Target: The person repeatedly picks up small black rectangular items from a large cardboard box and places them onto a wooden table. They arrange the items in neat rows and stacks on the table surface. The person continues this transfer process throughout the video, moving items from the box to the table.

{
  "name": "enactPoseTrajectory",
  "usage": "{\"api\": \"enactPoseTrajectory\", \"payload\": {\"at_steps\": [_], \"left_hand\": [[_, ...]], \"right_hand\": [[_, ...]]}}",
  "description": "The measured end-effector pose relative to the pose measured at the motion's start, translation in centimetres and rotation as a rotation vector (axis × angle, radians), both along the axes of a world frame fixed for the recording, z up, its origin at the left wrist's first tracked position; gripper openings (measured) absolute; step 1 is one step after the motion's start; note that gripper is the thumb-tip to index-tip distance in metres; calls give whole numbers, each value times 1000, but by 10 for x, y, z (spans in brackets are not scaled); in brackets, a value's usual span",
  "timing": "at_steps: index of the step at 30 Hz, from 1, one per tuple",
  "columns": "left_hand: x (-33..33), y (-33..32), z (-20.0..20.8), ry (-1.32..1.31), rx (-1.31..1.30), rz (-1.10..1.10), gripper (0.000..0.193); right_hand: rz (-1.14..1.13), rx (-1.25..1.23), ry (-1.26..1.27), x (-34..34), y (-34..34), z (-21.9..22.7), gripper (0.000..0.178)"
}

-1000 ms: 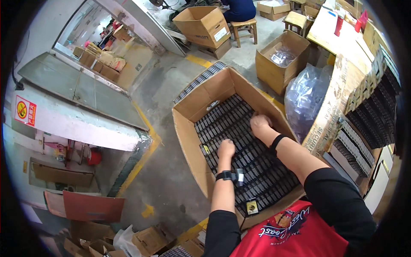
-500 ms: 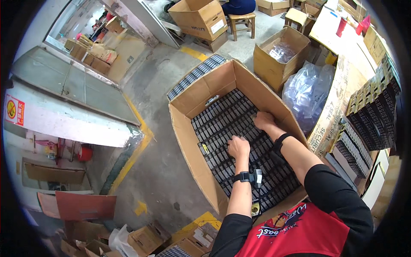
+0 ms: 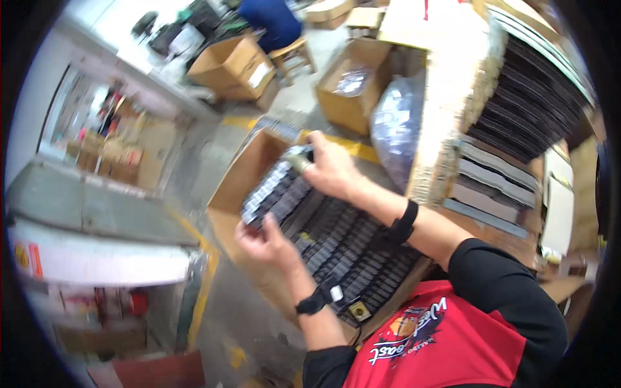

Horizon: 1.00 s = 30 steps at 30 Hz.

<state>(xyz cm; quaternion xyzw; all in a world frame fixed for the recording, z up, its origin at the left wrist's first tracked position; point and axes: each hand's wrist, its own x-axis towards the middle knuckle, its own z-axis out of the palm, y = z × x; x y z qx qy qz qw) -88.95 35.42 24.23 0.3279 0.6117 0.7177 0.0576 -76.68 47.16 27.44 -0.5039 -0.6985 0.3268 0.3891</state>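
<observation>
A dark tray [image 3: 279, 187] with rows of small silver-grey pieces is raised, tilted, at the far end of a large open cardboard box [image 3: 240, 169]. My right hand [image 3: 331, 169] grips its far right end between thumb and fingers. At its near left end my left hand [image 3: 266, 244] holds on, thumb upward. Beneath my arms, more rows of dark packed pieces [image 3: 362, 249] fill the box. A small yellow-and-black card [image 3: 358, 310] lies at the box's near end. Motion blurs the view, so the pieces' exact kind is unclear.
Right of the box stands a worktable with tall stacks of dark trays [image 3: 527, 97]. A clear plastic bag [image 3: 393, 129] and an open carton [image 3: 330, 97] sit beyond the box. Farther off, a person in blue [image 3: 275, 22] sits on a wooden stool [image 3: 294, 57].
Both hands have moved to the box's far end and raised a tray there; before, they rested on the packed rows. The whole view has turned toward the right.
</observation>
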Motion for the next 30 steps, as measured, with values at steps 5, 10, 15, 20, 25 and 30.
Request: {"api": "enactPoseTrajectory", "payload": {"at_steps": [5,10,15,20,25,30], "left_hand": [[95,-6,43,149,39,-18,35],[228,6,15,358,-81,-334,33],[323,1,-68,259,-281,-676,31],[363,20,-157,223,-556,-707,25],[383,45,-162,363,-711,-561,35],[390,50,-149,488,-866,-497,41]], "right_hand": [[-29,106,418,118,-30,13,57],[-276,39,284,273,-76,-64,59],[-381,-115,125,394,-155,-140,59],[-320,-286,-120,448,-171,-153,57],[-336,-218,-180,462,-153,-174,57],[-310,-314,-164,464,-154,-173,62]]}}
